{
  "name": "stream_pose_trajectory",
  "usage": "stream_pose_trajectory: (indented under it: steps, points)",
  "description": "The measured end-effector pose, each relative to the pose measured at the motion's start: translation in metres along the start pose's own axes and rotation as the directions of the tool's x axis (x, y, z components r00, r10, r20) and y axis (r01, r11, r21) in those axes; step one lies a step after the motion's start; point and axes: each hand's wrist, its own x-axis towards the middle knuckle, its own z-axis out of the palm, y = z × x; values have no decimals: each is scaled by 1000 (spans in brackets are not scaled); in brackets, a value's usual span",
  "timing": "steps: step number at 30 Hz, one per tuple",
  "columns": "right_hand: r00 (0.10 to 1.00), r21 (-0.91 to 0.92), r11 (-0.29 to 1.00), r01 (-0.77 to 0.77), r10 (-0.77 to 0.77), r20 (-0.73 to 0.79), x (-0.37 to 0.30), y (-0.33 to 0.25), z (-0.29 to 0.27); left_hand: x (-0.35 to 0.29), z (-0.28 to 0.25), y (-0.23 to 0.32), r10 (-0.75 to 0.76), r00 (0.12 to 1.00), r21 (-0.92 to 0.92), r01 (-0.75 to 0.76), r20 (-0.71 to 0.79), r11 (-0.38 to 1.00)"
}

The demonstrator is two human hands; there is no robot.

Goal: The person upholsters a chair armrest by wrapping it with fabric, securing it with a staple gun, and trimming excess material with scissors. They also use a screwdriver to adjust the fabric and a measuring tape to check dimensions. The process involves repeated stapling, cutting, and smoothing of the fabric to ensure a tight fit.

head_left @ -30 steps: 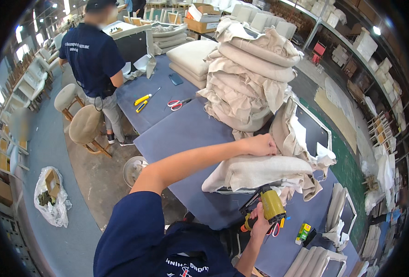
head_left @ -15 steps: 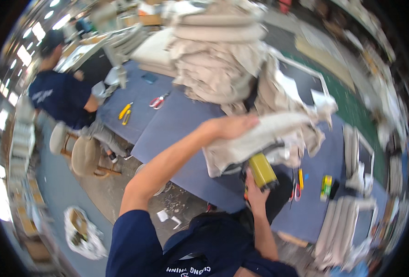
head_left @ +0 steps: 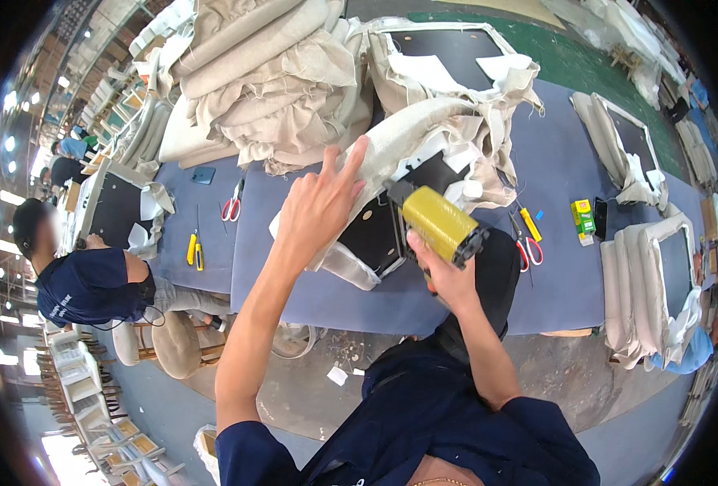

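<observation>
In front of me a beige upholstered seat cushion [head_left: 387,139] is tilted, its black underside panel [head_left: 375,235] and loose fabric edges facing me. My left hand [head_left: 318,206] rests against the cushion's upper left side, two fingers stretched out and apart, the thumb side hidden. A yellow and black staple gun [head_left: 438,220] is in my right hand [head_left: 450,275], fingers wrapped round its grip. Its nose points at the cushion's underside, close to the panel; whether it touches, I cannot tell. Behind lies another cushion [head_left: 448,44], underside up.
A tall pile of beige covered cushions [head_left: 270,89] stands at the far left of the blue table [head_left: 327,312]. Red-handled scissors [head_left: 529,253], a yellow-handled tool [head_left: 530,225] and a green-yellow box [head_left: 582,219] lie right. More cushions [head_left: 642,292] stand at the right edge. A co-worker [head_left: 92,275] is at left.
My left hand has moved back along the cushion, its fingers now spread. The cushion's black underside shows more, and the staple gun's nose faces it. The whole view has turned.
</observation>
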Motion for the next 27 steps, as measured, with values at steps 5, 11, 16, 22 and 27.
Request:
stream_pose_trajectory:
  steps: [5, 11, 16, 22, 27]
  points:
    - [982, -40, 983, 178, -176, 64, 22, -3, 10, 2, -4, 6, 9, 999, 14, -9, 35, 1000]
    - [948, -270, 909, 318, -304, 94, 13, 29, 13, -3, -8, 14, 84, 996, 11, -84, 21, 996]
    - [954, -273, 915, 298, -277, 114, 4, 37, 18, -12, -8, 9, 93, 995, 27, -95, 41, 995]
    - [986, -115, 984, 135, -122, 111, -10, 31, 11, -19, -17, 4, 188, 982, -166, -180, 36, 970]
    - [998, -108, 993, 39, -33, 63, -31, 31, -16, -6, -14, -39, 231, 969, -797, -66, 94, 601]
